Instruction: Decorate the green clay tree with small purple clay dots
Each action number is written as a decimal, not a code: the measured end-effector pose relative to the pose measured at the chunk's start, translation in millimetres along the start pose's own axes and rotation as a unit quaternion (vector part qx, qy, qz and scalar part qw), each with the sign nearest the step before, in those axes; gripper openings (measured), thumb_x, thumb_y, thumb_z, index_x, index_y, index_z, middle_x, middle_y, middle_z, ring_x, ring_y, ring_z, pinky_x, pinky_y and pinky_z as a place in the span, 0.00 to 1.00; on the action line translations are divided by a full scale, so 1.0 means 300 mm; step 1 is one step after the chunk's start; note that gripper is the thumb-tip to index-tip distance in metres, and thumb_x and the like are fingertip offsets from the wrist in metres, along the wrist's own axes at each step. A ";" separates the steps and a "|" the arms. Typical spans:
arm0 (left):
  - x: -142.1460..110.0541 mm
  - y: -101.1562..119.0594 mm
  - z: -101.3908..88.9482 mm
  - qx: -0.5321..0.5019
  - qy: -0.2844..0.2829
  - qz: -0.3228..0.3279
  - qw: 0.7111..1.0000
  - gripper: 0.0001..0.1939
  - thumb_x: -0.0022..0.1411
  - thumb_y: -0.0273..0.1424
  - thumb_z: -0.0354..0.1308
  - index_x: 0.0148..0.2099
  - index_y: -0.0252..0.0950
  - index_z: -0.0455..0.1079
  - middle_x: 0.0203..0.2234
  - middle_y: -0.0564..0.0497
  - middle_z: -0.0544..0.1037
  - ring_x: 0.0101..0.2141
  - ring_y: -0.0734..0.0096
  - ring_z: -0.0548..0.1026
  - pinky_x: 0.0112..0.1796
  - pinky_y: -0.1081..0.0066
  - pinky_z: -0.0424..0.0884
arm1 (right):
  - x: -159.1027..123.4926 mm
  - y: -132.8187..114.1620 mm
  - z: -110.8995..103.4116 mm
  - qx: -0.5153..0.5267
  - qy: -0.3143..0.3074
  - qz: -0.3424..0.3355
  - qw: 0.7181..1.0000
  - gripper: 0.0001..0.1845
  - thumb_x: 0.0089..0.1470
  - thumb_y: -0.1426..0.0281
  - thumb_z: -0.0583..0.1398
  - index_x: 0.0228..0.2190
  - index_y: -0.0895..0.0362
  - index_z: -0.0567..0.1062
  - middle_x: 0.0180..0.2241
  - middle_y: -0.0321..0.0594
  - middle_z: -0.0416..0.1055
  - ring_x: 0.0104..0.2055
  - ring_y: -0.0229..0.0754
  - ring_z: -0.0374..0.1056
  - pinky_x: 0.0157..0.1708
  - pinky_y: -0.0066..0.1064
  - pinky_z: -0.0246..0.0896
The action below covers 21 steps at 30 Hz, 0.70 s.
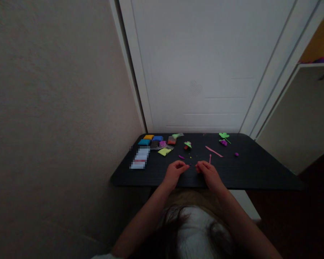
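Note:
My left hand (175, 172) is over the near part of the black table, its fingers curled and thumb and forefinger pinched together. Facing it, my right hand (208, 172) is closed too, fingertips pressed together. Whatever either pinch holds is too small to make out. Tiny bits, one dark (190, 164) and one yellow (190, 157), show by the fingertips. Just beyond my left hand is a purple clay piece (181, 157). A pink stick tool (210, 158) lies beside my right hand. Farther back sits a small clay figure (188, 145) with a green top and red underside.
Left on the table (259, 176) are several colored clay packets (148, 137), a yellow packet (165, 151) and a blurred white sheet (140, 158). To the right lie a pink knife tool (214, 151), a purple lump (237, 154), a purple cluster (223, 142) and a green clover-shaped piece (224, 135).

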<state>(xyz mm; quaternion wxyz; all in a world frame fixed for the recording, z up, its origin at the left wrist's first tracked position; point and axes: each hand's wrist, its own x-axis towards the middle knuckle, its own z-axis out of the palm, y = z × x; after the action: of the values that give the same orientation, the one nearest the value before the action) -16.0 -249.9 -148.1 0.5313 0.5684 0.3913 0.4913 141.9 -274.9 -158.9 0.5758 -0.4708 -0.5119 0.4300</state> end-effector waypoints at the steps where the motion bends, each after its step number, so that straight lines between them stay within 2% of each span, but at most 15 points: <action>1: 0.000 0.001 0.000 0.004 0.002 -0.001 1.000 0.13 0.42 0.38 0.61 0.27 0.33 0.67 0.23 0.54 0.69 0.26 0.75 0.64 0.30 0.74 0.59 | 0.000 0.000 0.000 0.001 0.000 0.001 1.000 0.17 0.47 0.55 0.54 0.24 0.56 0.72 0.21 0.35 0.64 0.26 0.37 0.58 0.30 0.30 0.51; 11: -0.004 0.010 -0.003 0.019 0.013 0.008 1.000 0.12 0.44 0.38 0.60 0.25 0.33 0.67 0.22 0.54 0.69 0.26 0.75 0.64 0.31 0.73 0.58 | 0.001 0.003 0.003 0.004 -0.002 0.003 1.000 0.17 0.47 0.55 0.55 0.24 0.56 0.72 0.21 0.34 0.64 0.26 0.37 0.58 0.30 0.29 0.50; 21: 0.001 -0.006 -0.009 0.041 0.016 0.012 0.999 0.14 0.50 0.41 0.54 0.26 0.33 0.67 0.21 0.54 0.68 0.26 0.74 0.63 0.30 0.74 0.56 | 0.002 -0.012 0.005 -0.001 -0.010 0.005 1.000 0.16 0.48 0.57 0.54 0.22 0.56 0.70 0.21 0.35 0.63 0.26 0.37 0.57 0.30 0.29 0.49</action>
<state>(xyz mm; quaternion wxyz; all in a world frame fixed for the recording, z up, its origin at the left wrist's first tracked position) -18.5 -248.9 -150.0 0.4949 0.5865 0.4131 0.4903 140.5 -274.8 -155.2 0.5676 -0.4697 -0.5161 0.4370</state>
